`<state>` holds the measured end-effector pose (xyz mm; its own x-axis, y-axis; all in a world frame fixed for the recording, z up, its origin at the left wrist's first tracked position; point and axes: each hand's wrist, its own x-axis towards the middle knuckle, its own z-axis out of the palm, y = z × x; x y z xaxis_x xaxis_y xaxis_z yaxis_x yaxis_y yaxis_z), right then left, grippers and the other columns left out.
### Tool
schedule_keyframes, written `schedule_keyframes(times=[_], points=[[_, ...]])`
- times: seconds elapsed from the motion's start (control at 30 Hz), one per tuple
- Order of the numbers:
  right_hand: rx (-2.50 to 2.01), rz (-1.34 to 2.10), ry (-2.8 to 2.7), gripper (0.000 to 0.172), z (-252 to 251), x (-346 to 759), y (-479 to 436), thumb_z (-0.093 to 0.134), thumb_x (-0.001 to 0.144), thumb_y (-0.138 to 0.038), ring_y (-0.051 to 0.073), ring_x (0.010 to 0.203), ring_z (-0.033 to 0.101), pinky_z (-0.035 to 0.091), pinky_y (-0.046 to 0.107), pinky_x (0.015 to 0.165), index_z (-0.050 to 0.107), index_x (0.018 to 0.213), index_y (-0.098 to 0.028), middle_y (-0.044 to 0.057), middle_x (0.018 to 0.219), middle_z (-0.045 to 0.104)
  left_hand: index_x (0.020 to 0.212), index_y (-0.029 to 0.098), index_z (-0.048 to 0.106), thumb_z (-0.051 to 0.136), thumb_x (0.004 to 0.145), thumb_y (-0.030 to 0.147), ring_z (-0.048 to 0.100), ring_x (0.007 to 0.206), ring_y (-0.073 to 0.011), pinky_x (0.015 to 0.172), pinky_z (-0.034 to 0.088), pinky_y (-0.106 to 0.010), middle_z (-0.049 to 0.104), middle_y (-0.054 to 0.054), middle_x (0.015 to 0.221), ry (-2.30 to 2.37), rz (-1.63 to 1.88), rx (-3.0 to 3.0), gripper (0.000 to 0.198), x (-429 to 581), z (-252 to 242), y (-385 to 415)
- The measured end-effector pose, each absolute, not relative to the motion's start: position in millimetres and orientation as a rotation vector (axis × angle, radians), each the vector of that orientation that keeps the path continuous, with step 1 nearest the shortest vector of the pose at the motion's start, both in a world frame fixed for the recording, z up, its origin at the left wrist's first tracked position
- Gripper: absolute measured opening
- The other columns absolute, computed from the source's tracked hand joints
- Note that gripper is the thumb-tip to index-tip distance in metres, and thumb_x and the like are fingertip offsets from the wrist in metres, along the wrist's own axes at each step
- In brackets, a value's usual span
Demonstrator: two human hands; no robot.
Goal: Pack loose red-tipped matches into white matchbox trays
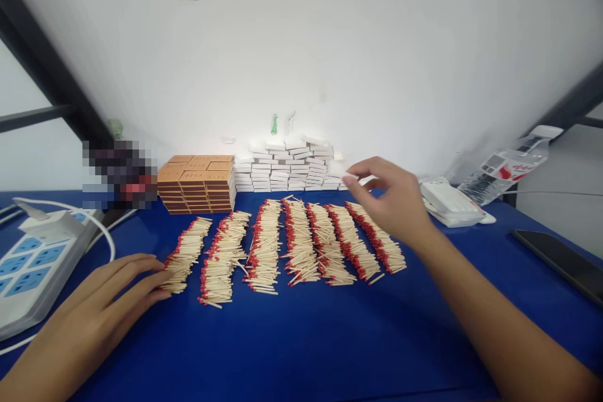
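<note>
Several rows of red-headed matches (pixel 265 248) lie side by side on the blue table. My left hand (pixel 110 304) reaches in from the left, fingers stretched out, their tips touching the near end of the leftmost match row (pixel 187 248). Over the rightmost rows, my right hand (pixel 393 198) pinches thumb and forefinger together at a small white matchbox tray (pixel 349 177), blurred and mostly hidden by the fingertips. Just behind the fingers is a stack of white matchbox trays (pixel 288 166) against the wall. To its left, orange matchbox sleeves (pixel 196 182) are piled in a block.
A white power strip (pixel 35 276) with a plug and cables stands at the left. On the right are a white packet (pixel 450 201), a clear plastic bottle (pixel 506 169) lying tilted and a dark phone (pixel 560 260). The wall (pixel 301 44) rises behind the table.
</note>
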<state>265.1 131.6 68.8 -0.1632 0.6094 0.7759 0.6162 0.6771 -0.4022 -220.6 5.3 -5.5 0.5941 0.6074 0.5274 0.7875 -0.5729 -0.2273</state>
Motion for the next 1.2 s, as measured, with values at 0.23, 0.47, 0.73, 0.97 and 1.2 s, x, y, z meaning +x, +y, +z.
schedule_keyframes(times=[0.23,0.47,0.73,0.97,1.2], points=[[-1.564,-0.105,-1.933,0.021,63,366,193,0.067,0.092,-0.037,0.026,0.08,0.073,0.058,0.042,0.081,0.081,0.096,-0.023,0.008,0.101,0.082,0.155,0.052,0.048,0.051,0.103,0.025,0.068,0.128,-0.0284,0.113,0.055,-0.053,0.072,0.006,0.138,-1.176,-0.565,-2.375,0.059,-231,-26,4],[-1.683,-0.08,-2.005,0.02,19,383,236,0.063,0.089,-0.024,0.028,0.09,0.077,0.058,0.038,0.085,0.082,0.091,-0.02,0.01,0.098,0.084,0.16,0.049,0.043,0.05,0.104,0.024,0.065,0.135,-0.0273,0.123,0.047,-0.05,0.068,0.006,0.147,-1.179,-0.56,-2.378,0.062,-231,-30,6],[-1.715,0.011,-2.021,0.033,2,382,249,0.063,0.092,-0.029,0.029,0.101,0.078,0.058,0.039,0.095,0.081,0.116,-0.018,0.012,0.11,0.083,0.161,0.047,0.043,0.053,0.104,0.026,0.065,0.135,-0.0261,0.127,0.044,-0.049,0.067,0.004,0.148,-1.201,-0.558,-2.392,0.062,-229,-30,7],[-1.81,0.521,-2.288,0.049,48,436,191,0.092,0.063,-0.05,0.027,0.083,0.079,0.063,0.034,0.071,0.084,0.103,-0.023,0.01,0.097,0.083,0.158,0.058,0.04,0.053,0.1,0.037,0.068,0.131,-0.0347,0.121,0.051,-0.066,0.064,0.015,0.149,-1.375,-0.716,-2.369,0.063,-222,-34,3],[-1.89,0.666,-2.328,0.03,32,439,170,0.091,0.055,-0.037,0.025,0.066,0.074,0.057,0.033,0.055,0.079,0.08,-0.025,0.006,0.077,0.079,0.152,0.045,0.053,0.063,0.099,0.039,0.069,0.127,-0.0338,0.118,0.053,-0.059,0.071,-0.001,0.139,-1.336,-0.711,-2.355,0.054,-214,-25,2]])
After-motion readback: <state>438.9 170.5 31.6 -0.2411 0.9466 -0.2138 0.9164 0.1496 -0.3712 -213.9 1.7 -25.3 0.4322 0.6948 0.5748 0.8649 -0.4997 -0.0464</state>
